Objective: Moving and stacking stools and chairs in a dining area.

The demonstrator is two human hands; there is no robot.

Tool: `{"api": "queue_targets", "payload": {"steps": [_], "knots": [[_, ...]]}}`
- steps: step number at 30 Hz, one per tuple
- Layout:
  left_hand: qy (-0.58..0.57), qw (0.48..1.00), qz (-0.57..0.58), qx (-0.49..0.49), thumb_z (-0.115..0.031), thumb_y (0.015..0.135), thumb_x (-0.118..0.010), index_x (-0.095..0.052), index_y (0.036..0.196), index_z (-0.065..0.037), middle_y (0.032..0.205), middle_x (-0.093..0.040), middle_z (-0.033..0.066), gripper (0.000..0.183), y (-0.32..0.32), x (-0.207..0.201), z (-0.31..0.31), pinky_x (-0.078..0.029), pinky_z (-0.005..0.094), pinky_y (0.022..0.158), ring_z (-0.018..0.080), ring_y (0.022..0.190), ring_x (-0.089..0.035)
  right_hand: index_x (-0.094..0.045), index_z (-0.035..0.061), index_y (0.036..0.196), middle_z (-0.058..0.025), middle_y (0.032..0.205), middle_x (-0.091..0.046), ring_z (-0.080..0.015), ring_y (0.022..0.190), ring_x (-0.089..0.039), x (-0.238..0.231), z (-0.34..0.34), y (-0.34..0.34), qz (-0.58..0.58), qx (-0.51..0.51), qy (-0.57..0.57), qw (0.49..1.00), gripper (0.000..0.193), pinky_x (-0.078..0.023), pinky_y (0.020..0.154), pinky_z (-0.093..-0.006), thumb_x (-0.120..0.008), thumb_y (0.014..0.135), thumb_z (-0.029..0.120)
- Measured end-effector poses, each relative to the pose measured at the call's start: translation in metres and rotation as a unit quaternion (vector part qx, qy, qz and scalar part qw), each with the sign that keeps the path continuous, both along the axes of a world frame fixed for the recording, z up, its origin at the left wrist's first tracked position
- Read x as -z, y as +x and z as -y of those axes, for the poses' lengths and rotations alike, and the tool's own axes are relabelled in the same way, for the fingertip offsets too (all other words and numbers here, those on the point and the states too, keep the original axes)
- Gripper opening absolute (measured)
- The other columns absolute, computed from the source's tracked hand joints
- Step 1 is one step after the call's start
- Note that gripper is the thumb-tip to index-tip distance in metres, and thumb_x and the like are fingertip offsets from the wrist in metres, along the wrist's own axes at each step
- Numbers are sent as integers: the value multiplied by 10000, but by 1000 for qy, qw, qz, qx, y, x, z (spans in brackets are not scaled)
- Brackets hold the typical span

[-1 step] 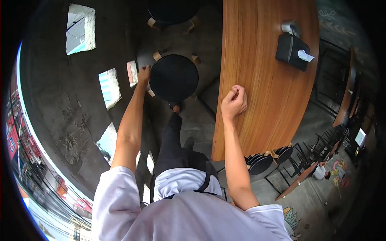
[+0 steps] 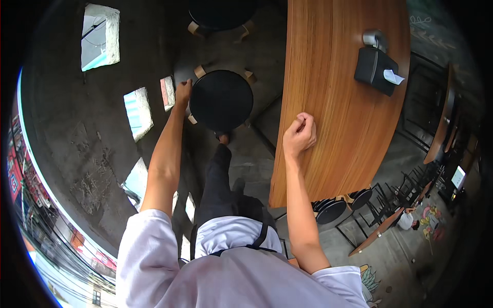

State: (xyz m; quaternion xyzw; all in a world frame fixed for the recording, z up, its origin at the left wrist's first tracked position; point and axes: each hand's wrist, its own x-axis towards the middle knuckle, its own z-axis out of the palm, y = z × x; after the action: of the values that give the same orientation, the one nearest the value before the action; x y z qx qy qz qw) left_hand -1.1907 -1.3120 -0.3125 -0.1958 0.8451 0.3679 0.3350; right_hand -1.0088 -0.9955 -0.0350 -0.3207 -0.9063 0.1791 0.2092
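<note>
My left hand (image 2: 184, 93) is at the left rim of a round black stool (image 2: 222, 100), its fingers curled. Whether it touches the stool or holds anything, I cannot tell, since the inside of the hand is hidden. Over the left edge of a long wooden table (image 2: 339, 128), my right hand (image 2: 300, 136) makes a loose fist with the thumb folded across the fingers. Nothing shows in that fist. At the table's far right stands a black tissue box (image 2: 376, 71) with a white tissue (image 2: 393, 77) sticking out. A silvery cylindrical item (image 2: 374, 39) is right behind it.
A dark wall (image 2: 97, 118) with irregular openings runs along my left. Another black stool (image 2: 222, 11) stands farther ahead. Black stools (image 2: 330, 211) sit by the table's near end. At the right are more tables (image 2: 440, 120) and a person (image 2: 406, 221) in white.
The view has shifted very slightly, so the table and tissue box appear a little lower and farther right. My right fist appears slightly lower; both hands keep their shape.
</note>
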Motion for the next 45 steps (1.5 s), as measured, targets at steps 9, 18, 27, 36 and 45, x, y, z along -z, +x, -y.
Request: {"api": "queue_targets", "payload": {"steps": [9, 18, 27, 36, 45], "knots": [[43, 988, 100, -105, -445, 756, -747, -648, 1031, 143, 1091, -654, 321, 657, -41, 74, -53, -489, 390, 911, 376, 1146, -615, -536, 19, 797, -81, 609, -460, -236, 486, -423, 9, -1, 2, 35, -11, 12, 999, 125, -323, 472, -377, -565, 905, 75], [-113, 989, 95, -27, -401, 739, -738, -476, 1245, 143, 1201, -600, 328, 788, -16, 59, -63, -493, 409, 963, 409, 1156, -595, -510, 23, 781, -89, 599, -440, -253, 499, -438, 11, -4, 3, 48, -12, 26, 998, 135, -321, 484, -405, -556, 898, 71], [-163, 979, -21, -122, -421, 772, -642, -575, 1092, 53, 1032, -641, 348, 575, 119, -38, -32, -493, 515, 899, 480, 1015, -624, -508, 43, 752, -84, 586, -451, -280, 520, -478, 5, 0, 1, 25, -10, 61, 998, 140, -351, 498, -420, -565, 874, 82], [-110, 959, -195, -173, -234, 789, -679, -560, 978, 0, 816, -671, 266, 323, 249, -180, -6, -515, 486, 738, 446, 826, -661, -542, 70, 749, -66, 648, -518, -275, 605, -531, 0, 5, 17, -33, -39, 20, 998, 130, -395, 550, -426, -595, 853, 126], [11, 915, -348, -202, -126, 846, -678, -520, 932, 9, 717, -602, 96, 225, 347, -322, 24, -513, 317, 531, 168, 551, -628, -617, 53, 1198, -90, 1050, -632, -199, 940, -598, -22, 75, 177, -8, -99, -371, 923, 333, -487, 819, -320, -581, 970, 292]]}}
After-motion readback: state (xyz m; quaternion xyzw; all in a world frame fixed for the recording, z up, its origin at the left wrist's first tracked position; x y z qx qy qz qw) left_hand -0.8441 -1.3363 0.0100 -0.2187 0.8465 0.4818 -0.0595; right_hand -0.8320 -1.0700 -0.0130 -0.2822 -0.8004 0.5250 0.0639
